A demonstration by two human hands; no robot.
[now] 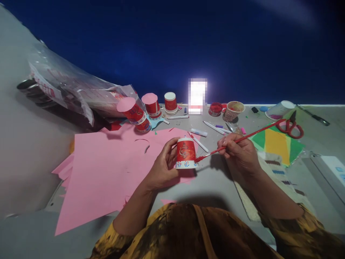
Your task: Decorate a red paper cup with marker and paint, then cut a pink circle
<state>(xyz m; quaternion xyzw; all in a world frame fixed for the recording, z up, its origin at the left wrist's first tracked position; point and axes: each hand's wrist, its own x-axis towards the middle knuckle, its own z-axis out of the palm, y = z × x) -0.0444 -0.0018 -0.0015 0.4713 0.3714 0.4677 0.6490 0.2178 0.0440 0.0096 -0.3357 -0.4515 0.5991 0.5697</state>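
My left hand (165, 165) is wrapped round the left side of a paper cup (185, 153), which is upside down. The cup is red with a gold ornament, and blue marks run along its white band at the bottom. In my right hand (239, 153) is a paintbrush (248, 136) with a red handle, pinched between thumb and fingers. Its red, paint-covered tip touches the cup's lower right side. Beneath and left of the cup lies a large pink paper sheet (107, 172).
Red cups with pink tops (153, 108) stand at the back left, near a plastic bag (81, 86). A red paint jar (215, 109), a paper cup (233, 110), markers (198, 142) and red-handled scissors (289, 128) lie behind and right. A bright pixelated patch stands at the back.
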